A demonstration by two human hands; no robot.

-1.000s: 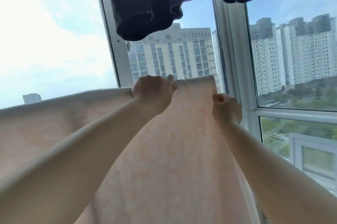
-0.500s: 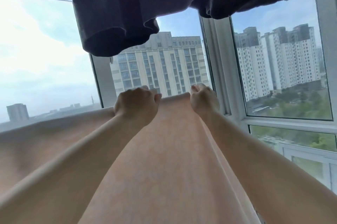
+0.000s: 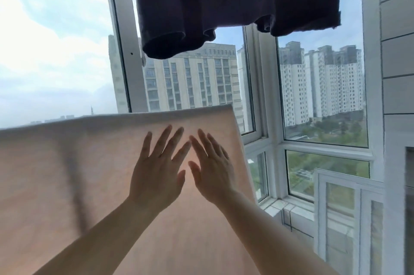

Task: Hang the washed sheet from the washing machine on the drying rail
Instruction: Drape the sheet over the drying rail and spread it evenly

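- Our left hand (image 3: pixel 156 176) lies flat against the sheet (image 3: pixel 67 185), fingers straight and spread, gripping nothing; we see its back.
- Our right hand (image 3: pixel 212 174) lies just beside it on the same cloth, also flat with fingers straight, tilted so that the two sets of fingertips nearly meet.
- Both hands sit below the sheet's upper fold and near its right edge; both forearms reach up to them from the bottom of the view.
- The pale peach sheet hangs draped in front of us. Its top fold runs as a long, almost level line from the left border of the view, rising slightly to a corner at the right; that line is its long axis.
- Whatever carries the fold is hidden under the cloth, so we cannot tell what it hangs on.
- The sheet's right edge slants down and to the right from that corner; past it there is open room up to the white window frame (image 3: pixel 257 95) and the sill.
- To the left the sheet fills the view to its border, with a dark vertical shadow showing through the cloth.
- Above the fold there is free space up to a dark garment (image 3: pixel 224 1), which hangs well apart from the sheet, its hem rolled at the left.
- Through the window (image 3: pixel 56 50) we see tall buildings, trees and a cloudy sky.
- We can read no writing or labels anywhere.
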